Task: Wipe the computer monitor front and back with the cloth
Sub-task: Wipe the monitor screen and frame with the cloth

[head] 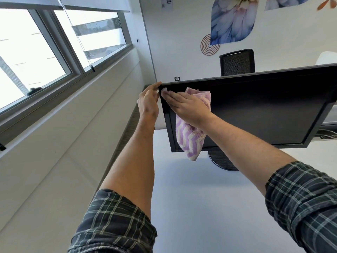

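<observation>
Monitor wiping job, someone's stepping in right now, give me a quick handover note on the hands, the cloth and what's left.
Left hand: grips the monitor's upper left corner, steadying it.
Right hand: fingers flat, pressing the purple and white cloth against the screen near that same corner; the cloth's loose end hangs down past the bottom bezel.
Monitor stands on its round base on the white desk.
Done: front wipe is under way at the top left; how much is covered cannot be told.
Left: the rest of the screen, then the back.
</observation>
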